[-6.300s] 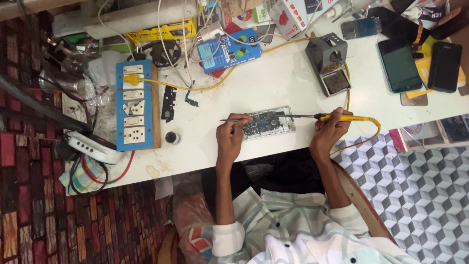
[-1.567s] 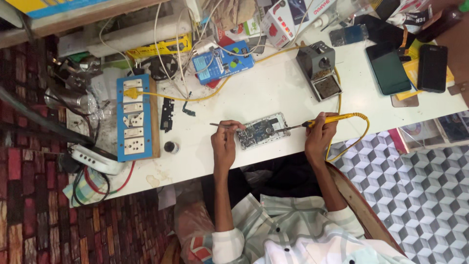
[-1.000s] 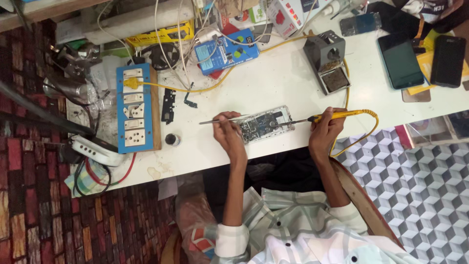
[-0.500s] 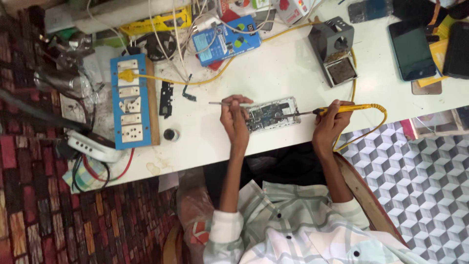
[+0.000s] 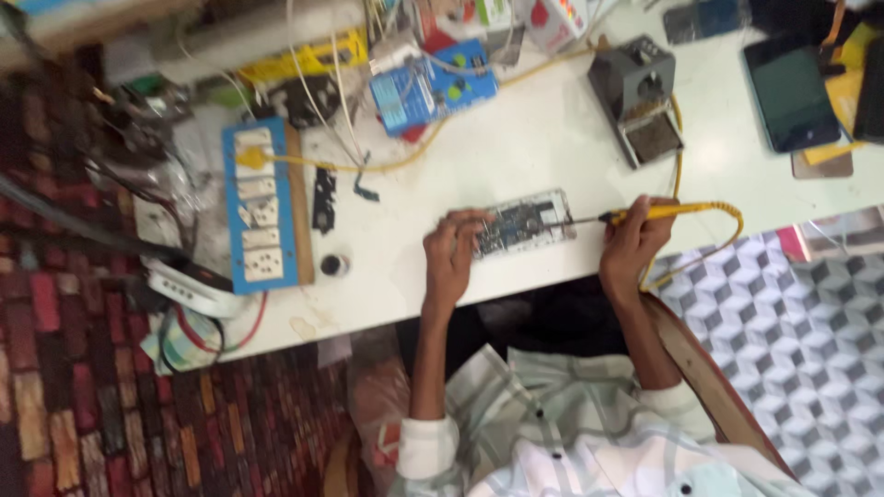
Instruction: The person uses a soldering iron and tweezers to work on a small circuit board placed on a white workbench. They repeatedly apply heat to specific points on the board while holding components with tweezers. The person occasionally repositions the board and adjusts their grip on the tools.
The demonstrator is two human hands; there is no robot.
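- Since half a second ago the thin tool that stuck out leftward past the left hand (image 5: 453, 250) no longer shows; the fingers now curl at the left end of the opened phone (image 5: 523, 224), touching it, and whether they pinch anything is too blurred to tell.
- Right hand (image 5: 633, 241) is still wrapped closed around the yellow-handled soldering iron (image 5: 656, 213), its dark tip lying on the right end of the phone.
- Opened phone lies flat near the front edge of the white table (image 5: 516, 138), between the two hands.
- Behind and right of the phone stands a grey soldering station (image 5: 635, 92), joined to the iron by a yellow cord.
- Left of the phone, well apart, lies a blue power strip (image 5: 256, 207); a small dark round pot (image 5: 333, 265) sits just beside it.
- Behind the phone lies a blue box (image 5: 433, 85) among loose wires.
- Far right of the phone rests a dark tablet (image 5: 790, 92).
- Below the table's front edge, left of the phone, is a red patterned rug (image 5: 83, 387); to the right, a grey cube-patterned floor (image 5: 810, 350).
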